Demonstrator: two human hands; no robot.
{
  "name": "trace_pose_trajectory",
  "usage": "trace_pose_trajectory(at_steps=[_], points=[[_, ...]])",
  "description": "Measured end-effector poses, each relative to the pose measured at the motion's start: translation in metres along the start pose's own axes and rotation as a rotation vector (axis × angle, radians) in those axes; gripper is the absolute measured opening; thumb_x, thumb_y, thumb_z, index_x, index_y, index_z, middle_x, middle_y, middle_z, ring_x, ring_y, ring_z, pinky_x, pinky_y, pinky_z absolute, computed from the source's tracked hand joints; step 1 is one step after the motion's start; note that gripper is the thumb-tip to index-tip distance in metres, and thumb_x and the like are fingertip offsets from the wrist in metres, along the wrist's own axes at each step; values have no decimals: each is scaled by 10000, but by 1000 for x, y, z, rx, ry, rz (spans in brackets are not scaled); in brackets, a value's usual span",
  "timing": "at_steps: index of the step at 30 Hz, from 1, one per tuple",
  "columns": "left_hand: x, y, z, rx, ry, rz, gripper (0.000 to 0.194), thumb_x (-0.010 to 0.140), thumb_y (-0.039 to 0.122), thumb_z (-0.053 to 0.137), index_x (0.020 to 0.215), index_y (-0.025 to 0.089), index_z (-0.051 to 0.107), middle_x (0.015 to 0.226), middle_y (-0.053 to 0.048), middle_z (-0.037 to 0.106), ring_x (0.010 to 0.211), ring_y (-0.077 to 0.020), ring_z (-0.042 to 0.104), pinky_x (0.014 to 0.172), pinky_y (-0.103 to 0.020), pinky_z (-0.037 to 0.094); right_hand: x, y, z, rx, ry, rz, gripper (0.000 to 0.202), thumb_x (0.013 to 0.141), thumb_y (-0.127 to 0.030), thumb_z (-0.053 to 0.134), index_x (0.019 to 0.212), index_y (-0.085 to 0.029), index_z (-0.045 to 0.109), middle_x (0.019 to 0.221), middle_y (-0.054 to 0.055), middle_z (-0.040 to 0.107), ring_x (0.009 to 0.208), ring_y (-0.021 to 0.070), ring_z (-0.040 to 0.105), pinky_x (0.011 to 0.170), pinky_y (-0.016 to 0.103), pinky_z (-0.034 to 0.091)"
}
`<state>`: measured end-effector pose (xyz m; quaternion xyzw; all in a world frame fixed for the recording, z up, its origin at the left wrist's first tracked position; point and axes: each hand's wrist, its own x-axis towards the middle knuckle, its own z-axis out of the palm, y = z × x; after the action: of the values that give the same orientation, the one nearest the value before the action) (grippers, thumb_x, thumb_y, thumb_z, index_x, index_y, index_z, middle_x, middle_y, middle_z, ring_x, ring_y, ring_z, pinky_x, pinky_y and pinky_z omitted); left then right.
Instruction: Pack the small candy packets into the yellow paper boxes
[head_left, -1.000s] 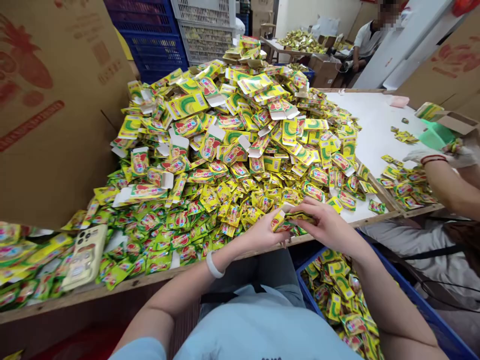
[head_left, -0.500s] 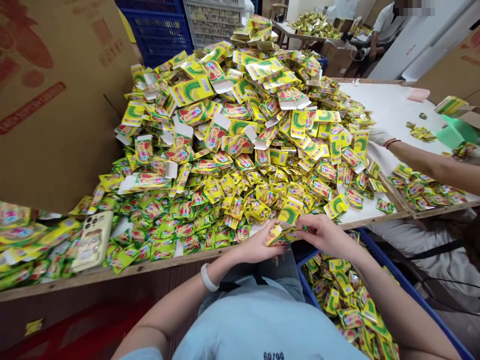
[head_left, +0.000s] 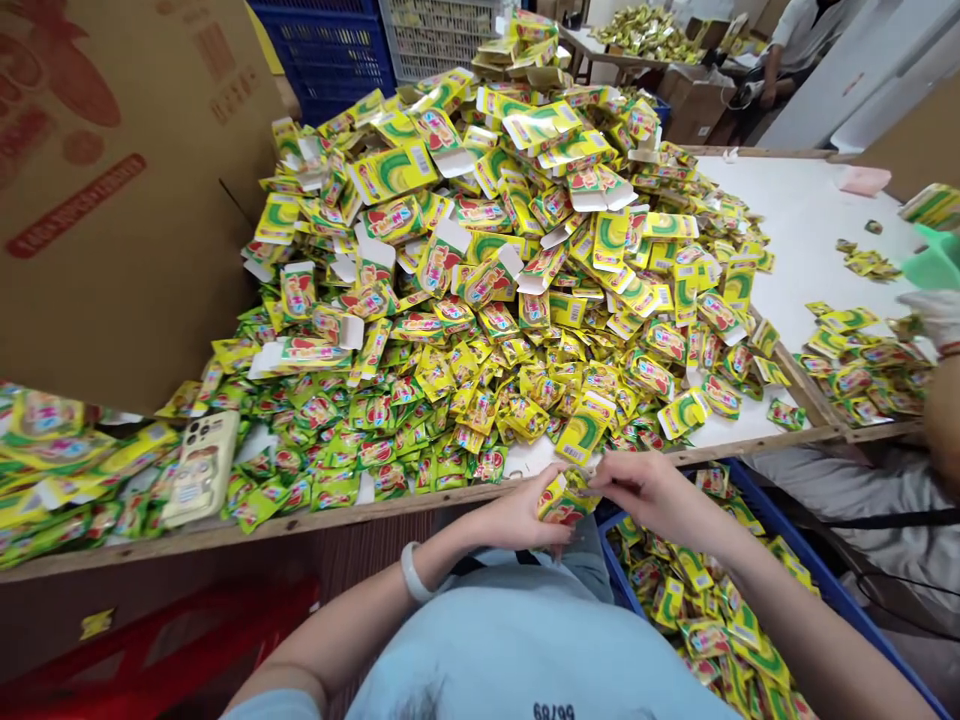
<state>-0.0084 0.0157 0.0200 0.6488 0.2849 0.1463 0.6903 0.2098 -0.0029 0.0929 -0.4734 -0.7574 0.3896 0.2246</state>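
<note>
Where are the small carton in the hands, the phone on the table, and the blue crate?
small carton (head_left: 564, 497), head view, on its printed side between both hands.
phone (head_left: 201, 468), head view, middle of its back case.
blue crate (head_left: 796, 544), head view, on its right rim.

Work surface: white-topped table (head_left: 795, 225) with a raised wooden edge strip along the near side. A large heap of yellow-green cartons (head_left: 517, 210) and small sachets (head_left: 420, 400) covers most of it, sloping down to the near edge; a phone (head_left: 201, 468) lies face-down among sachets at the left. A smaller separate pile of sachets (head_left: 862, 365) lies at the right, with a pink pad (head_left: 864, 180) near the far right corner
</note>
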Motion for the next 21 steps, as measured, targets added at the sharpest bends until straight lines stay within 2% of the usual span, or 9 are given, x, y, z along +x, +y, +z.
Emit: trace_pose_trajectory(at_steps=[3,6,8,11,13,15,17,19,21], points=[[-4,-4,10,-62,-25,-21,694,705,218,737,1333,180,443,1221,-88,579,1056,-233,590,935,-374,495,-6,3,10,94,-145,90,236,941,-217,499,829,-180,704,715,23,667,609,139,628,604,236,471],[-7,-5,15,-105,-48,-58,721,710,197,711,1362,169,406,1211,-98,584,1054,-238,597,922,-373,498,-16,8,14,265,-372,250,280,978,-274,433,963,-167,692,580,-26,580,428,104,567,470,198,423],[-9,-4,15,-105,-78,-88,790,695,189,720,1402,165,368,1201,-105,597,1043,-245,605,911,-375,500,-25,13,13,342,-489,310,300,981,-323,442,1083,-167,677,528,-48,536,397,108,558,426,185,400],[-7,-6,16,-75,-80,-120,873,678,180,723,1452,167,320,1224,-117,598,1038,-252,612,885,-369,509,-32,18,16,373,-511,334,398,924,-385,564,1251,-167,626,604,-23,609,450,126,594,437,194,424],[-3,-8,19,-42,-27,-111,876,682,176,715,1461,171,315,1211,-111,609,1027,-245,619,879,-364,512,-31,18,25,357,-396,334,377,915,-424,583,1175,-165,672,682,10,659,472,126,591,447,206,434],[4,-9,23,-24,26,-67,883,715,178,703,1485,174,271,1180,-101,626,991,-222,633,876,-354,513,-28,16,32,301,-215,270,320,939,-435,552,966,-169,728,729,36,684,553,140,618,509,225,468],[7,-6,22,-2,55,19,918,766,219,708,1521,183,186,1211,-108,623,1010,-213,638,902,-350,509,-26,17,25,207,-19,155,328,952,-425,541,834,-183,729,770,53,704,647,161,641,594,251,496],[4,1,12,123,114,122,907,814,312,715,1532,196,174,1324,-136,574,1147,-240,597,991,-373,475,-30,25,-4,71,212,98,310,952,-431,545,852,-202,729,834,59,718,606,146,618,581,261,485],[-5,6,-8,398,219,165,703,880,363,657,1478,193,328,1372,-150,544,1246,-269,532,1059,-409,428,-36,38,-49,-173,510,169,325,948,-471,538,898,-206,720,833,63,715,463,114,521,480,262,415]])
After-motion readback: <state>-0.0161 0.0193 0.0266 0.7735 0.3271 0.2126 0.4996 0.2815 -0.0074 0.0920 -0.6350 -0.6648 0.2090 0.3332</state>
